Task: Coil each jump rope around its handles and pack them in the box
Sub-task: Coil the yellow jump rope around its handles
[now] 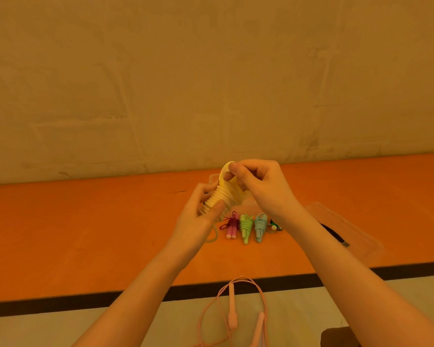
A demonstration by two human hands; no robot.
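Observation:
I hold a yellow jump rope (pixel 223 196) above the orange table, its cord wound in tight turns round the handles. My left hand (pixel 201 216) grips the coiled bundle from below. My right hand (pixel 258 186) pinches a loop of the yellow cord at the bundle's top end. A loose tail of yellow cord (pixel 212 236) hangs under my left hand. On the table behind lie coiled ropes: dark red with pink handles (pixel 231 226), green (pixel 245 227), light blue (pixel 260 226) and a dark green one (pixel 273 225) partly hidden by my right wrist.
A clear plastic box lid (pixel 346 229) lies on the orange table (pixel 85 234) to the right. A clear box (pixel 214 179) shows behind my hands. An uncoiled pink jump rope (pixel 232 319) hangs below the table's dark front edge, near me. A plain wall stands behind.

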